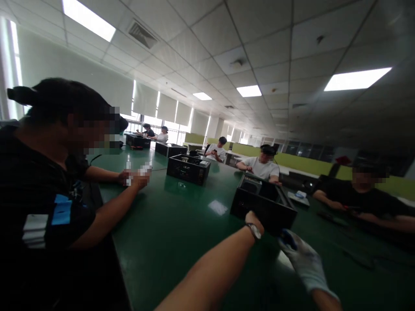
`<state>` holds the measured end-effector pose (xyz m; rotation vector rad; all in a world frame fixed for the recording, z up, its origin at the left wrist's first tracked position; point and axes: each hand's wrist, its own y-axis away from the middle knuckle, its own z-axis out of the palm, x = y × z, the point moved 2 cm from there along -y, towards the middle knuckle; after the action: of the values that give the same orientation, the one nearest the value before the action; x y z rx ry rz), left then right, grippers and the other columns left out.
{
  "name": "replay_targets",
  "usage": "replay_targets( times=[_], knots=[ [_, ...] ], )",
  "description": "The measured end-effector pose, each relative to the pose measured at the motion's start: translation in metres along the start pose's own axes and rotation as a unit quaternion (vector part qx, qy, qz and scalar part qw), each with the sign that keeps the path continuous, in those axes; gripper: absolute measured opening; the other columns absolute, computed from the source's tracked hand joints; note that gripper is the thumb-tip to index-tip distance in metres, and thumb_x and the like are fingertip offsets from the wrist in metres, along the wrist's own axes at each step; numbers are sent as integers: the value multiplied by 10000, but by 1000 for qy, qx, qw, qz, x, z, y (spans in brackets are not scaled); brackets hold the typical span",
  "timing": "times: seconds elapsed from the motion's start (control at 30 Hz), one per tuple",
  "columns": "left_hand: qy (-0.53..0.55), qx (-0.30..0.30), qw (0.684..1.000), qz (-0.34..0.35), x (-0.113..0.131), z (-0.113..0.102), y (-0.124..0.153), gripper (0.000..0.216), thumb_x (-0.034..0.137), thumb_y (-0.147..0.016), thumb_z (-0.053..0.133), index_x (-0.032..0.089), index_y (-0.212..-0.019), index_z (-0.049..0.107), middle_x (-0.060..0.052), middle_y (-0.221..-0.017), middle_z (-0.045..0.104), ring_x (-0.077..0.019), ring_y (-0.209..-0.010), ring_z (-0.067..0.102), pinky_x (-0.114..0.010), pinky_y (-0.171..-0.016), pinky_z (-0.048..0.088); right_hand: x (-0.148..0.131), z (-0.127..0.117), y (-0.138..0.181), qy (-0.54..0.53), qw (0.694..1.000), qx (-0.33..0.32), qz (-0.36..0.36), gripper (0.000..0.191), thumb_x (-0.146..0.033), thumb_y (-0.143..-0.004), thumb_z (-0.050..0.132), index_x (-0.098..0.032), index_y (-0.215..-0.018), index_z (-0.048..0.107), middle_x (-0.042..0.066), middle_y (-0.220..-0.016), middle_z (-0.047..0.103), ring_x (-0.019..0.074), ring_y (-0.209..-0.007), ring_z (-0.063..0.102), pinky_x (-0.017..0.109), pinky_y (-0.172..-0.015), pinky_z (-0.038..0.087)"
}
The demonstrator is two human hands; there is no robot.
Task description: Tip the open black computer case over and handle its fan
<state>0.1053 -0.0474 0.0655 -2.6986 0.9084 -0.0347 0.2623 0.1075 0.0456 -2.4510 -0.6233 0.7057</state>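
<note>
The green table [168,224] runs long and away from the wearer, with several people seated along both sides. The black computer case [262,203] serves as reference for all that follows. It lies on the table directly ahead of the wearer's arms, open side up. Its long axis runs from the near-left corner away to the far right, and the short perforated end panel faces the wearer.

A second black case [188,169] stands well beyond the reference case to its left, and further cases lie past that. A person in a black top sits left of the reference case, hands [136,176] together around a small pale item.

The left hand [254,220], bare with a wristwatch, rests against the near top edge of the case; its fingers are hidden behind the wrist, so grip cannot be confirmed. The right hand [303,259], in a white glove, is clenched around a blue-handled tool [287,238], just short of the near right corner.

Judgement: brace the case firmly by the edge before applying the tool, and align the tool squarely to avoid slipping.
</note>
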Motion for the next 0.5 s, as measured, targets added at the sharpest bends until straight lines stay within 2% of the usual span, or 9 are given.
replay_targets(
  times=[0.1, 0.2, 0.3, 0.37, 0.43, 0.5],
  knots=[
    [0, -16, 1000, 2, -30, 6, -41, 367, 407, -982, 601, 214, -1293, 592, -108, -1356, 582, -260, -1182, 594, -498, -1006, 512, 27, 0, 9, -57, 994, -29, 91, 758, -708, -867, 459, -85, -1278, 591, 181, -998, 703, 329, -890, 698, 478, -809, 585],
    [3, -45, 999, -3, -64, 23, -51, 304, 317, -965, 629, 171, -1232, 631, -92, -1194, 662, -265, -1137, 619, -492, -970, 520, 45, 3, 23, -113, 983, -92, 115, 888, -812, -780, 436, -119, -1318, 581, 193, -1138, 687, 361, -1010, 683, 497, -916, 551],
    [24, -44, 998, -22, -90, 42, -25, 236, 259, -961, 617, 165, -1172, 664, -104, -1175, 681, -280, -1187, 593, -472, -996, 484, 59, 5, 36, -115, 974, -111, 158, 959, -862, -758, 426, -134, -1368, 557, 194, -1141, 692, 380, -1007, 688, 526, -915, 550],
    [51, -15, 997, -55, -99, 47, 2, 283, 277, -991, 565, 176, -1250, 617, -110, -1255, 655, -272, -1220, 568, -457, -1017, 461, 65, 9, 41, -122, 973, -122, 153, 960, -862, -736, 459, -146, -1366, 570, 187, -1154, 705, 392, -1044, 688, 531, -922, 555],
    [86, 30, 990, -105, -101, 46, 26, 410, 317, -1037, 471, 185, -1424, 451, -113, -1317, 618, -255, -1229, 552, -435, -1006, 466, 67, 15, 45, -144, 970, -155, 122, 895, -826, -697, 545, -183, -1315, 622, 160, -1163, 728, 391, -1093, 684, 514, -939, 563],
    [121, 71, 979, -150, -99, 42, 40, 523, 362, -1070, 367, 179, -1538, 220, -126, -1363, 577, -239, -1231, 542, -406, -975, 485, 68, 22, 52, -168, 961, -188, 112, 847, -790, -677, 608, -215, -1299, 634, 137, -1170, 743, 376, -1097, 693, 491, -919, 586]
  ],
)
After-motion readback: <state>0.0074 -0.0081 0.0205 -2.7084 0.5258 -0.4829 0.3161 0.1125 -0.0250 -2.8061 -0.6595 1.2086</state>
